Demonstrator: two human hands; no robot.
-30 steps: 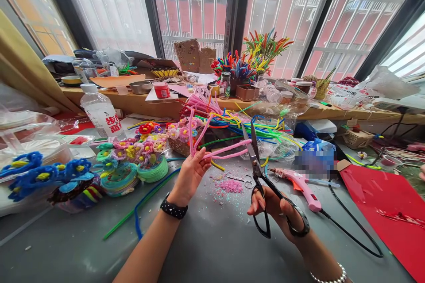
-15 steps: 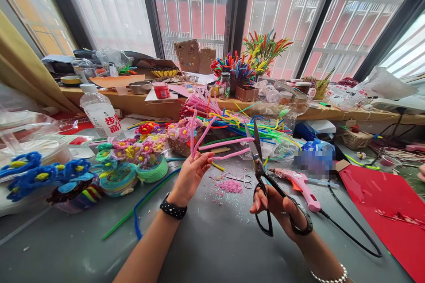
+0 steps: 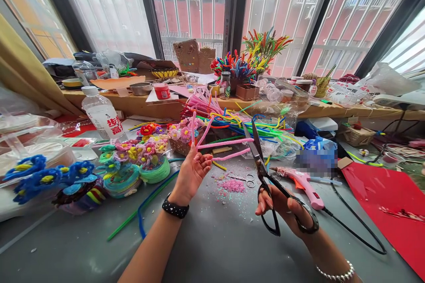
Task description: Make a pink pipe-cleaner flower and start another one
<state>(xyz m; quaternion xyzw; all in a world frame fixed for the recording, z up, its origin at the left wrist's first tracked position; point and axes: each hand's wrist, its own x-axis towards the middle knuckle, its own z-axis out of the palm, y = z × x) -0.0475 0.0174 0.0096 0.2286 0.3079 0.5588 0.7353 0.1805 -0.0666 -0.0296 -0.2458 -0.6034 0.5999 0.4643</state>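
Note:
My left hand [image 3: 195,170] is closed in a pinch on several pink pipe cleaners [image 3: 226,143], which fan out upward and to the right from the fingertips. In my right hand [image 3: 279,205] is a large pair of black-handled scissors [image 3: 262,170], fingers through the loops. The blades are slightly apart and point up, close to the free ends of the pink stems. Between the hands, on the grey table, lie small silver scissors [image 3: 247,180] and a pile of pink bits [image 3: 233,185]. A pink glue gun [image 3: 303,183] rests just beyond my right hand.
Pipe-cleaner flower pots [image 3: 121,179] and blue flowers [image 3: 49,179] stand at left, near a plastic bottle [image 3: 104,115]. Loose coloured pipe cleaners [image 3: 275,130] lie behind my hands. Red sheets [image 3: 385,208] cover the right side, beside the glue gun's black cord [image 3: 358,239].
My right hand and the scissors have shifted slightly right and down. The left hand's free fingers have curled a little; it still pinches the pink pipe cleaners.

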